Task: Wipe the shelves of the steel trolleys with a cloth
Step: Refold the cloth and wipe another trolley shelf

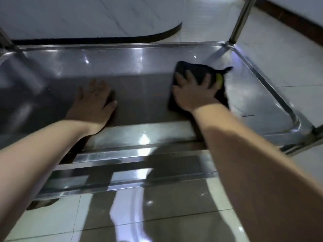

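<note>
Mid-wipe: the right grip [192, 91], released with fingers spread, presses the dark cloth [197, 70] on the trolley shelf [139, 58] near its right end. The left grip [94, 100] lies released, bracing. The next move probably calls for sweeping leftward with steady pressure.

Steel shelf [132, 67] (raised rim) bears a dark cloth [194, 70] toward its right end, left hand [94, 100] flat mid-shelf.

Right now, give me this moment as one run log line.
step: wiping trolley shelf | right hand: presses dark cloth flat, on right half | left hand: flat on trolley shelf, holds nothing
</note>
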`<state>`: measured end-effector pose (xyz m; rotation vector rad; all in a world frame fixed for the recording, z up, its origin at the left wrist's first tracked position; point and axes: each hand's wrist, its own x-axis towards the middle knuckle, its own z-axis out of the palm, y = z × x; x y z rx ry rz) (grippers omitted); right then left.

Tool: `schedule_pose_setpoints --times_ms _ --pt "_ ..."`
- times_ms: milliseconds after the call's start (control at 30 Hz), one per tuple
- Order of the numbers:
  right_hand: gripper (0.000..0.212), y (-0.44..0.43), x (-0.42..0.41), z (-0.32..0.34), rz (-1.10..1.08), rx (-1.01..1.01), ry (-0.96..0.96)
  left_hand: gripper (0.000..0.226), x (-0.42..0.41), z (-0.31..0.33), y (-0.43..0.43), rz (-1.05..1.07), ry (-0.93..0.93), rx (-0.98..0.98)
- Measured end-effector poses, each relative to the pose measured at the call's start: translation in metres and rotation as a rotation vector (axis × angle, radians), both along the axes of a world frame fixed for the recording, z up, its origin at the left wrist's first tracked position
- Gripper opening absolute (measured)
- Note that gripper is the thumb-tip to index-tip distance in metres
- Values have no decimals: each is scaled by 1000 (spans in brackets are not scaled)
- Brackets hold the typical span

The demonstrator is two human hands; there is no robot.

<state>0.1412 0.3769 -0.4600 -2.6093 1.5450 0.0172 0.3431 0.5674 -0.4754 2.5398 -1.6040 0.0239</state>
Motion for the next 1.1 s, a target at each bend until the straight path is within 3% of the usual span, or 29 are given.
schedule_pose_setpoints --times_ms 133,200,333,433,567,667,800,867,1000,1100 --pt "56 101 71 -8 472 -12 -31 64 4 1 -2 32 2 29" --pt "54 97 63 -6 527 -1 -53 64 2 3 -1 35 34 59" --pt "53 -1 -14 0 236 -86 -16 59 2 7 -1 14 17 92" --pt "54 -68 -99 1 -95 13 -44 54 0 6 -3 -18 -8 93" --pt "55 -79 -134 0 -272 64 -13 52 -5 5 -5 -13 -20 80" --pt "56 -28 -71 3 -164 25 13 54 -8 6 -6 -7 -4 92" --pt "57 101 33 -5 379 -28 -49 57 -6 7 -5 -3 -14 92" --pt "57 132 47 -5 487 32 -87 70 -4 8 -4 -2 35 77" --pt "57 80 -6 -8 415 -113 -80 55 -1 6 -4 -3 59 66" --pt "58 0 -97 -8 139 -135 -17 55 -1 5 -8 2 60 67"
